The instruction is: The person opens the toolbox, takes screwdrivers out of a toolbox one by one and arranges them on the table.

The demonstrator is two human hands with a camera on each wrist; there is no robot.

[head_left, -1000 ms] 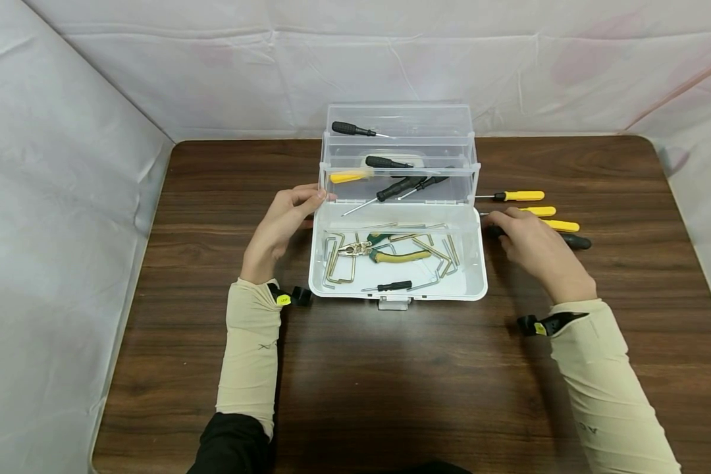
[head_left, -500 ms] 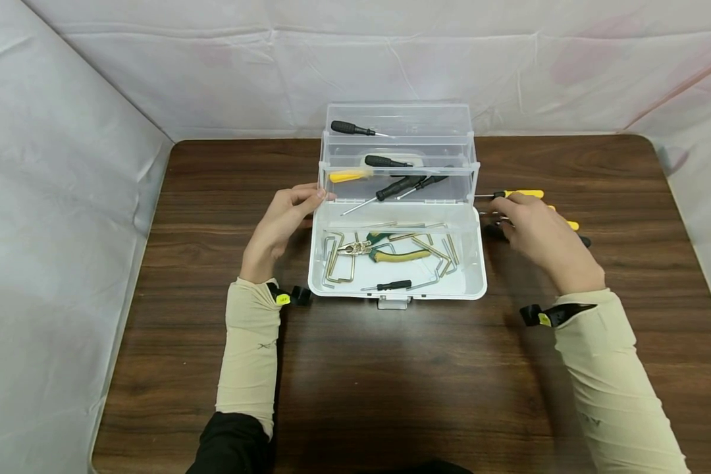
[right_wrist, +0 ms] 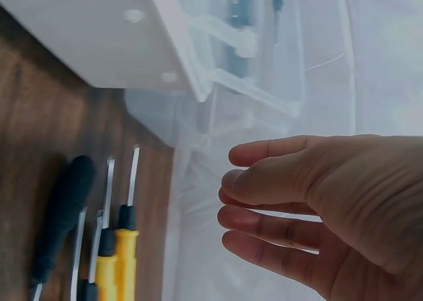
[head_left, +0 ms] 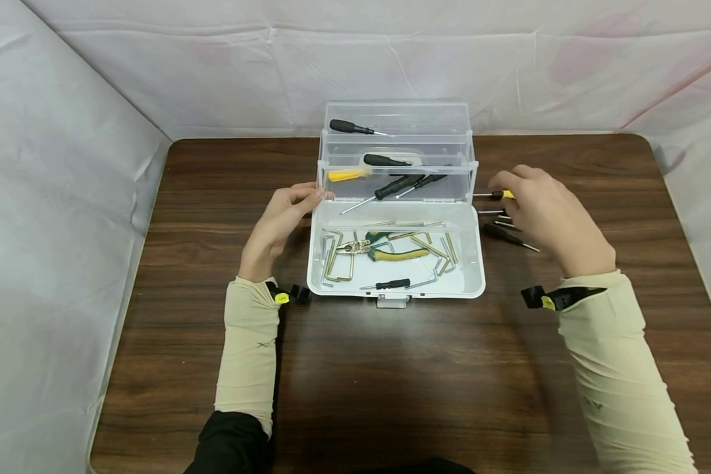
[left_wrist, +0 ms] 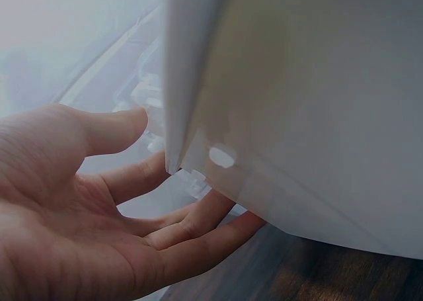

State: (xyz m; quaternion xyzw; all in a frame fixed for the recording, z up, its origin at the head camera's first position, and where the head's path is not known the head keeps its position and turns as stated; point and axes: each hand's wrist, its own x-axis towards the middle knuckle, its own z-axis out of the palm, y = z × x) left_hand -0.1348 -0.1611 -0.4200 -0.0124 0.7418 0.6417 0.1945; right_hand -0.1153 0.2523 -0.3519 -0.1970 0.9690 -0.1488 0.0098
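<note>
A toolbox (head_left: pixel 478 280) with a white base and a clear tiered lid stands raised in the middle. My left hand (head_left: pixel 278 224) is at its left side. The left wrist view shows those fingers (left_wrist: pixel 198 248) reaching behind the box wall, tips hidden, with the thumb apart near the hinge. To the right of the box, my right hand (head_left: pixel 551 210) hovers over several screwdrivers, holding nothing. Its fingers (right_wrist: pixel 264 225) are loosely bent. Below lie a black-handled screwdriver (right_wrist: pixel 66 212) and two yellow-handled ones, one a yellow screwdriver (right_wrist: pixel 125 255). The hand covers most handles in the head view.
Inside the base are pliers (head_left: pixel 399 254), several hex keys (head_left: pixel 332 257) and a small black screwdriver (head_left: pixel 393 284). The lid's tiers hold black screwdrivers (head_left: pixel 349 126) and a yellow handle (head_left: pixel 345 175). White sheeting (head_left: pixel 243 72) walls the wooden table (head_left: pixel 391 382).
My right hand has moved toward the back of the table, from the black screwdriver to above the yellow-handled ones. The left hand stays at the toolbox's side.
</note>
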